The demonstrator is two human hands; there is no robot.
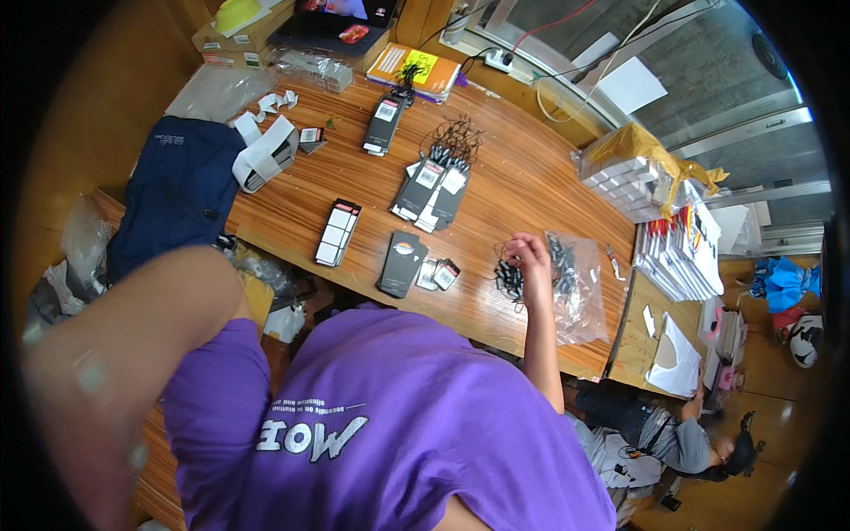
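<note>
My right hand (531,255) is raised over the right part of the table, fingers loosely bent and nothing visible in them. Just beneath and beside it lies a small heap of black cords (508,281). On its other side, a clear plastic bag (580,305) holds more black cords (561,265). My left forearm (115,327) is lifted, blurred and close at the lower left; its hand is outside the picture. Left of my right hand lie black hang tags (402,264), small label cards (437,274), a white-and-black tag stack (338,232) and corded tags (430,190).
Farther back is another tag stack (382,124) with cords. A dark blue garment (177,186) and a roll of white labels (266,157) lie left. A taped clear package (624,177) and stacked papers (677,257) stand right. A person (682,442) sits at the lower right.
</note>
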